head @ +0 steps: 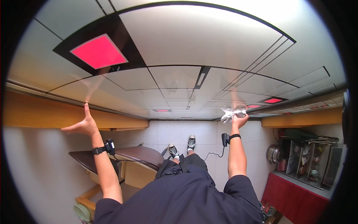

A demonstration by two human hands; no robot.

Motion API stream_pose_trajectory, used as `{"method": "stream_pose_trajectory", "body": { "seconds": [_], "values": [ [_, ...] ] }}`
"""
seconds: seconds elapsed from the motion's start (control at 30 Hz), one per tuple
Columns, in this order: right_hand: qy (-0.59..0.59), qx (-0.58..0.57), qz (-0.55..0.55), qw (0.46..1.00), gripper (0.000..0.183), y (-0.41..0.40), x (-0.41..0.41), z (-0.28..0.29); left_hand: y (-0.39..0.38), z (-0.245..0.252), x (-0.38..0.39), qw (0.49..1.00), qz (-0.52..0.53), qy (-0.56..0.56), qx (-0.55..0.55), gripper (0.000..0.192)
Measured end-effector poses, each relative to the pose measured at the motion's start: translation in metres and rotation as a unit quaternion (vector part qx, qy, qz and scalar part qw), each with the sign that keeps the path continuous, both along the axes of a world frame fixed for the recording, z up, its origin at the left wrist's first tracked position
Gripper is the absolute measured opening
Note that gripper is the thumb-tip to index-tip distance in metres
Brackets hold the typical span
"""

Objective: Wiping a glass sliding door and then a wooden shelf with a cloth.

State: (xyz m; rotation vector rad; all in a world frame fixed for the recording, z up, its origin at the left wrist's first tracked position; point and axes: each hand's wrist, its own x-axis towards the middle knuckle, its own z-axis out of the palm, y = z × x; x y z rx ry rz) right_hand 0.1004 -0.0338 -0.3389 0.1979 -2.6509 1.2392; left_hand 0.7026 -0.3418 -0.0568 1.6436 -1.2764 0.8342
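A glossy white panel (195, 36) with black lines and pink squares stands upright before me and mirrors both arms. My right hand (240, 119) holds a crumpled white cloth or tissue (232, 113) against the panel's surface, low in the picture toward the right. Over on the left, my left hand (86, 123) is empty with its fingers spread. Its thumb tip meets the panel's edge near an orange-brown wooden frame (42, 109); whether it presses there I cannot tell. A black strap with a small device sits on each wrist.
Brown-topped chairs (137, 155) stand close on my left. A shelf rack (304, 162) with several items, a metal pot (274, 153) and a red cloth-covered surface (293, 193) are at the right. Pale tiles (207, 137) cover the floor underfoot.
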Motion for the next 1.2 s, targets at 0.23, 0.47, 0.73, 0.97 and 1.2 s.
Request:
{"method": "stream_pose_trajectory", "body": {
  "seconds": [0.23,0.47,0.73,0.97,1.2],
  "values": [
    [-0.199,0.021,-0.009,0.98,0.063,-0.024,0.024,-0.042,-0.001,0.001,-0.004,0.999,-0.02,0.023,-0.017,0.144],
    [-0.218,-0.046,0.178,0.958,0.041,-0.089,0.175,0.004,-0.002,0.001,-0.006,1.0,-0.005,-0.001,-0.03,0.143],
    [-0.331,-0.024,0.371,0.867,0.044,-0.211,0.38,0.08,0.0,0.006,-0.011,0.999,-0.014,0.021,-0.02,0.143],
    [-0.479,-0.024,0.302,0.824,0.075,-0.291,0.516,0.112,-0.002,-0.005,0.002,0.996,-0.067,0.053,-0.026,0.144],
    [-0.552,-0.082,0.124,0.82,0.065,-0.319,0.53,0.06,-0.006,-0.007,-0.009,0.998,-0.036,0.053,-0.002,0.146]
  ]
}}
